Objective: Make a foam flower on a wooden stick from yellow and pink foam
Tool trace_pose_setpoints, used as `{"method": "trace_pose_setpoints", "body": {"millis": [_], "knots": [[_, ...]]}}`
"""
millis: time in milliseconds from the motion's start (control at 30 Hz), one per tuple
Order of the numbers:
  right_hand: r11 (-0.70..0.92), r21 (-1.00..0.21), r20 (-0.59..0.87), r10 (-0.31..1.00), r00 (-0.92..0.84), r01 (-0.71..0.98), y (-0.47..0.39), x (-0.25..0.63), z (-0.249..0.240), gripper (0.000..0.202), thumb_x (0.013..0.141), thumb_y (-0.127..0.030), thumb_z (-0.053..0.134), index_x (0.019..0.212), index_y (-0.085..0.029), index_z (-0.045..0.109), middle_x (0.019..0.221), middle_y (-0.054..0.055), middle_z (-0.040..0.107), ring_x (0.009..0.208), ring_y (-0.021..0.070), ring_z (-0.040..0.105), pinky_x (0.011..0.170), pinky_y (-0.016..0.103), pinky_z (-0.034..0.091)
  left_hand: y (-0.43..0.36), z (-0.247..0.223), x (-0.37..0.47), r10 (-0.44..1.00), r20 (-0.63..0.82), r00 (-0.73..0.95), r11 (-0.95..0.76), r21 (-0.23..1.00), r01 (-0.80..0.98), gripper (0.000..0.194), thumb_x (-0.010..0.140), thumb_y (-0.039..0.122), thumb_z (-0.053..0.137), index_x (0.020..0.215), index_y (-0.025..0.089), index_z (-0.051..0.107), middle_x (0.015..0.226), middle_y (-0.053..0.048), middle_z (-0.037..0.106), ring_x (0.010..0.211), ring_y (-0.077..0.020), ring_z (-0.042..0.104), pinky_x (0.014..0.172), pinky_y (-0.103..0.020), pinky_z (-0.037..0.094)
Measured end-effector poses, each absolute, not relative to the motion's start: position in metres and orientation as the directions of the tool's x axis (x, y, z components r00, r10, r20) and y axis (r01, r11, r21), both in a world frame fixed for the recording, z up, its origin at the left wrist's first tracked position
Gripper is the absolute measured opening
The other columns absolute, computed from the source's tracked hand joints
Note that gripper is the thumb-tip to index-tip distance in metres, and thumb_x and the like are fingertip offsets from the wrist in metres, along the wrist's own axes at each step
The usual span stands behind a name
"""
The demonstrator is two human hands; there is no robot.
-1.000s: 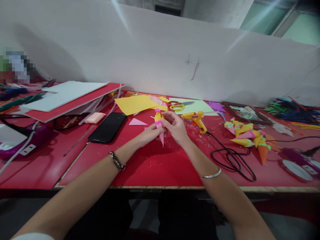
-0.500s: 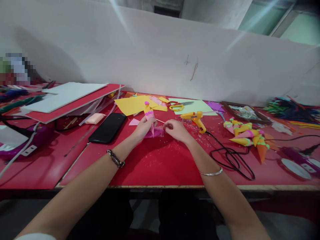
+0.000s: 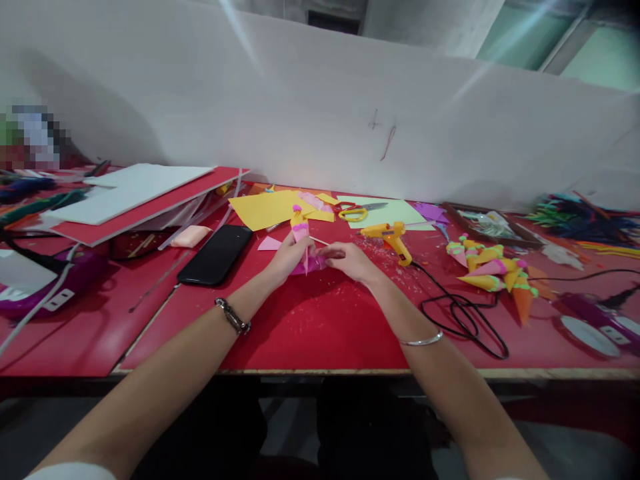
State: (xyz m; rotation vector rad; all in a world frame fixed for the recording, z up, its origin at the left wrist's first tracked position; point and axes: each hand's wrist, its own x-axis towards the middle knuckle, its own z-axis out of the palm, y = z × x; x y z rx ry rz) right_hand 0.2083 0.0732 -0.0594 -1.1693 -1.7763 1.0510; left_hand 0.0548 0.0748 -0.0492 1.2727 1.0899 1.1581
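My left hand (image 3: 289,258) is closed around a small pink paper cone (image 3: 301,233), held upright with a magenta band and a yellow top tipped in pink. Just right of it, my right hand (image 3: 349,259) has its fingers bent together at a shiny magenta piece (image 3: 314,263) by the cone's lower end. What the right fingertips grip is hidden. A thin pale stick (image 3: 320,241) shows between the hands. To the right lies a yellow glue gun (image 3: 390,237), its black cord looping over the red table (image 3: 320,327).
Yellow paper sheets (image 3: 260,207) and scissors (image 3: 357,213) lie behind my hands. A black phone (image 3: 216,255) rests on the left, near stacked boards (image 3: 145,193). Several decorated paper cones (image 3: 493,269) are piled on the right, before a brown tray (image 3: 453,213).
My right hand has moved slightly left, to the magenta piece beside the cone. My left hand keeps hold of the cone, almost unmoved.
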Motion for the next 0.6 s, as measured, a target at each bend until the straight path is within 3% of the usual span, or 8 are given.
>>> {"method": "trace_pose_setpoints", "body": {"millis": [200,433,500,600], "knots": [[0.279,-0.861,0.138,0.933,-0.333,0.425,0.075,0.209,-0.066,0.024,0.062,-0.007,0.058,0.083,-0.015,0.068,0.071,0.004,0.068,0.064,0.0138,0.061,0.061,0.025,0.046,0.077,-0.051,0.055,0.988,0.054,0.147,-0.049,0.998,-0.036,0.012,0.064,0.02,0.046,0.053,0.017,0.042,0.047,0.004,0.039,0.043,-0.0049,0.033,0.041,-0.019,0.025],[0.455,-0.603,0.287,0.89,-0.354,0.655,0.071,0.214,-0.055,0.015,0.067,-0.009,0.054,0.063,-0.016,0.067,0.058,0.001,0.064,0.056,0.0118,0.055,0.057,0.023,0.039,0.078,-0.052,0.054,0.988,0.046,0.149,-0.04,0.998,-0.039,0.009,0.062,0.018,0.047,0.054,0.017,0.043,0.049,0.004,0.04,0.045,-0.0054,0.034,0.043,-0.02,0.026],[0.442,-0.652,0.272,0.895,-0.355,0.616,0.071,0.216,-0.052,0.015,0.07,-0.014,0.053,0.061,-0.016,0.066,0.056,0.001,0.062,0.053,0.0108,0.054,0.056,0.023,0.039,0.077,-0.051,0.055,0.988,0.043,0.149,-0.037,0.999,-0.038,0.01,0.062,0.017,0.047,0.053,0.017,0.042,0.05,0.004,0.041,0.045,-0.0056,0.035,0.044,-0.02,0.027],[0.346,-0.848,0.27,0.934,-0.234,0.402,0.072,0.218,-0.049,0.016,0.073,-0.025,0.052,0.071,-0.017,0.065,0.059,0.0,0.061,0.053,0.01,0.054,0.056,0.023,0.042,0.077,-0.048,0.055,0.987,0.046,0.152,-0.043,0.999,-0.024,0.012,0.062,0.016,0.046,0.051,0.017,0.041,0.05,0.003,0.042,0.046,-0.0057,0.035,0.046,-0.021,0.027]]}}
